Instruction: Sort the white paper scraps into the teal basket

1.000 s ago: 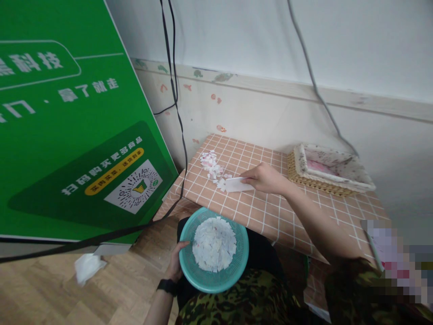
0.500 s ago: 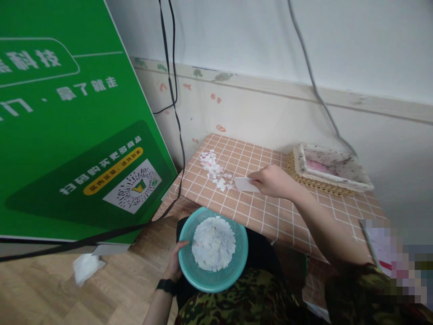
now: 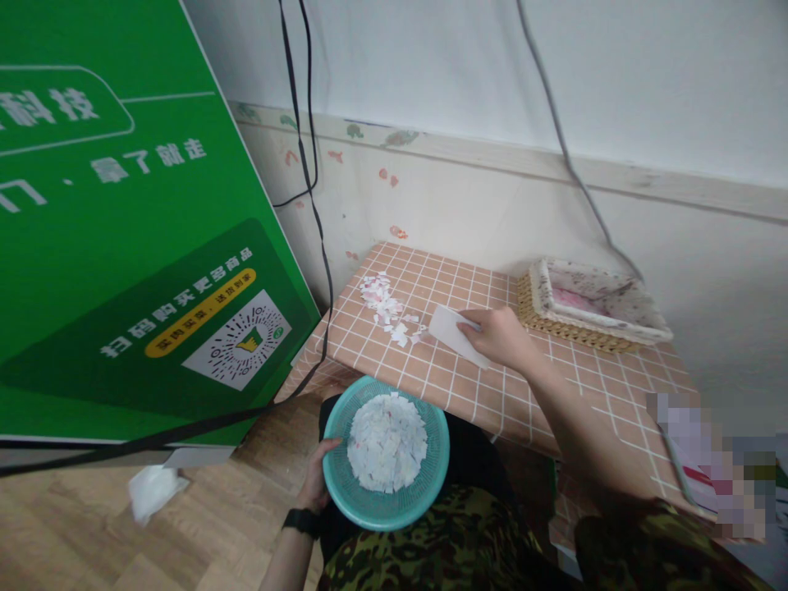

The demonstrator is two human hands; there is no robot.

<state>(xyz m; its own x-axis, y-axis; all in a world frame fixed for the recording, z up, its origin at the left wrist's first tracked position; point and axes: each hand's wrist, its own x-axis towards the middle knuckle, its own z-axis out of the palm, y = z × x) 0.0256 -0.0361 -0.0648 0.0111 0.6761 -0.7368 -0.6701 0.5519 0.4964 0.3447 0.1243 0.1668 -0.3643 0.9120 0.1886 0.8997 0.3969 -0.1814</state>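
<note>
My left hand [image 3: 318, 474] grips the rim of a round teal plastic basket [image 3: 385, 515], thumb over the edge and the other fingers hidden beneath it. A heap of small white paper scraps [image 3: 389, 443] fills the middle of the basket, which rests on my lap below the table's edge. Over the table, my right hand [image 3: 500, 335] pinches a white rectangular card [image 3: 452, 332]. The card is tilted, its left edge close to a loose strip of white and pinkish paper scraps [image 3: 386, 308] on the checked tablecloth.
A brown checked tablecloth covers the table [image 3: 480, 287] against the wall. Toward its back right stands a lined wicker basket [image 3: 591, 304] with something pink inside. A green printed panel [image 3: 153, 246] and black cables [image 3: 317, 222] are at left; a white bag [image 3: 153, 491] lies on the floor.
The card in my right hand has turned, showing more of its broad face. My left hand and the teal basket stay nearly in place; the view has shifted slightly.
</note>
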